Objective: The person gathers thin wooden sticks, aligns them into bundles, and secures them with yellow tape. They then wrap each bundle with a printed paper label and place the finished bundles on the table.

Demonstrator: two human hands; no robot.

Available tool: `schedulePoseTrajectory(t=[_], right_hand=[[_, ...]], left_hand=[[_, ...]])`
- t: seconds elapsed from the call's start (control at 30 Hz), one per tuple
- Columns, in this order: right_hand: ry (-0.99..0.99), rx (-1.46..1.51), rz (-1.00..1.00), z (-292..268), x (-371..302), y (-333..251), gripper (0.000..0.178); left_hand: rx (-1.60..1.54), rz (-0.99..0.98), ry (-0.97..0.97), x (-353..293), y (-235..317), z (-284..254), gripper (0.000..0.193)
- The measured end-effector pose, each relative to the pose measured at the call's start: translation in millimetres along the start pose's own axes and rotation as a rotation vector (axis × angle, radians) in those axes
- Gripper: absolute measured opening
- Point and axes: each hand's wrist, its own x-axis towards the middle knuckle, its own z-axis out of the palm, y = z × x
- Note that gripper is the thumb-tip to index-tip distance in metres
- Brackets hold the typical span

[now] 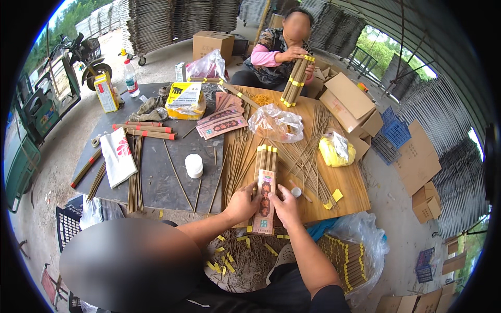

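A bundle of brown incense sticks (267, 158), banded in yellow near its far end, is held in front of me at the table's near edge. A pinkish printed paper label (266, 198) lies lengthwise along its upper face. My left hand (244, 203) closes on the bundle's left side, its thumb on the label's edge. From the right, my right hand (286, 206) grips the same bundle, thumb and fingers along the side. More pinkish labels (223, 125) are fanned out farther up the table, beside a clear plastic bag (276, 123).
Loose sticks lie on the wooden tabletop (339, 190) and dark board (156, 182), near a white jar (193, 166). A yellow bag (336, 150) sits at right. Opposite, a person (279, 57) holds another bundle (297, 81). Bundles fill a plastic-lined container (360, 245) below right.
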Motion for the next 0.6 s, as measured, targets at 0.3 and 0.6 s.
schedulePoseTrajectory(t=[0.3,0.6], right_hand=[[0.015,0.0,-0.022,-0.2,-2.5,-0.1,0.068],[0.067,0.056,-0.104,15.7,-1.4,12.6,0.064]], left_hand=[[-0.026,-0.122,-0.056,0.2,11.5,-3.8,0.064],[-0.049,-0.126,0.009,1.5,3.7,-0.1,0.066]])
